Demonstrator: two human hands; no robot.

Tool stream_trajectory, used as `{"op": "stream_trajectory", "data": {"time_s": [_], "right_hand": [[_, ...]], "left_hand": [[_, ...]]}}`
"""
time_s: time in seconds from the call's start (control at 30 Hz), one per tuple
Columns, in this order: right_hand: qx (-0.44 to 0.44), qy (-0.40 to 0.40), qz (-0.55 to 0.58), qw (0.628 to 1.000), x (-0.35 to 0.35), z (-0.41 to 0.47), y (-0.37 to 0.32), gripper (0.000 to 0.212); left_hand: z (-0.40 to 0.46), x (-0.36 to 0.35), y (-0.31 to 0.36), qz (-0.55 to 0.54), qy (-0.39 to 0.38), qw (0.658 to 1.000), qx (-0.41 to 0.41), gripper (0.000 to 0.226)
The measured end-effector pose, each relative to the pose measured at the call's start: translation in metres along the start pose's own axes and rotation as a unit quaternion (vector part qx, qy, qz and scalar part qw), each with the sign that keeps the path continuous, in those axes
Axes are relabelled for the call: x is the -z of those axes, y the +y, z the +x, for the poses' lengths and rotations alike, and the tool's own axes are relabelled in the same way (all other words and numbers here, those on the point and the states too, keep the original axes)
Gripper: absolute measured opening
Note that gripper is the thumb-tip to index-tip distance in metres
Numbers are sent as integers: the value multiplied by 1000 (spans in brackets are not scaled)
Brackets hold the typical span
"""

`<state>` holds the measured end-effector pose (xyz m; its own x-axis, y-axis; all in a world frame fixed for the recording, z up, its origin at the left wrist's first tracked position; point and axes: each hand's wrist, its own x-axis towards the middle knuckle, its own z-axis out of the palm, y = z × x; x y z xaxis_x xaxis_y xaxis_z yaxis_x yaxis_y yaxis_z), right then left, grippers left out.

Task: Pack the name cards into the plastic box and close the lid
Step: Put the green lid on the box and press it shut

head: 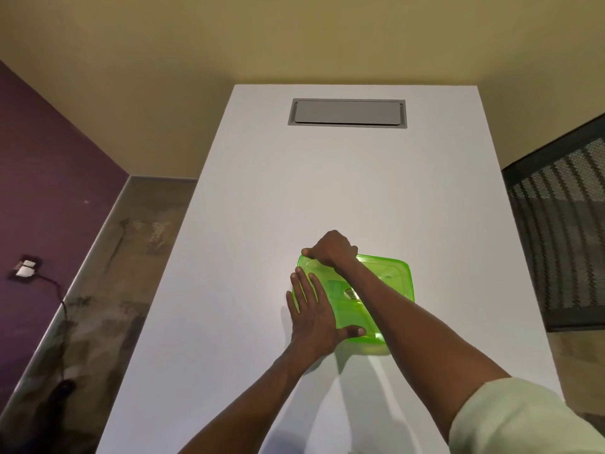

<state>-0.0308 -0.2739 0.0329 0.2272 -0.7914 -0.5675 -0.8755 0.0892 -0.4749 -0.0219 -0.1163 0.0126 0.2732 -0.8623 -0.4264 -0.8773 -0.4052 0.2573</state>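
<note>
A translucent green plastic box (389, 280) with its green lid on top sits on the white table (248, 198), a little right of centre. Dark shapes, probably name cards (351, 293), show faintly through the lid. My left hand (314, 309) lies flat against the box's near-left side, fingers spread, thumb on the lid's near edge. My right hand (330, 249) reaches across the lid, its forearm hiding the middle, and its curled fingers press on the far-left corner of the lid.
A grey cable hatch (347, 112) is set into the far end of the table. A dark mesh chair back (563, 224) stands to the right. Left of the table there is bare floor, a purple wall and a socket with a cable (26, 268).
</note>
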Motion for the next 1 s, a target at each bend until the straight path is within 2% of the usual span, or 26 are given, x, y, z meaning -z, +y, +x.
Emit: {"op": "stream_trajectory", "data": {"time_s": [0.4, 0.67, 0.8, 0.9, 1.0], "right_hand": [[-51, 20, 7, 998, -4, 3, -7, 55], [-26, 20, 23, 999, -3, 0, -4, 39], [19, 28, 28, 999, -1, -5, 3, 40], [91, 95, -3, 991, -5, -20, 16, 45], [152, 150, 8, 977, -10, -39, 33, 38]], "left_hand": [[1, 1, 1, 6, -9, 1000, 1, 151], [2, 0, 0, 3, -8, 1000, 1, 150], [0, 3, 2, -2, -10, 1000, -1, 150], [0, 6, 2, -11, -5, 1000, 1, 149], [-2, 9, 4, -26, -3, 1000, 3, 149]]}}
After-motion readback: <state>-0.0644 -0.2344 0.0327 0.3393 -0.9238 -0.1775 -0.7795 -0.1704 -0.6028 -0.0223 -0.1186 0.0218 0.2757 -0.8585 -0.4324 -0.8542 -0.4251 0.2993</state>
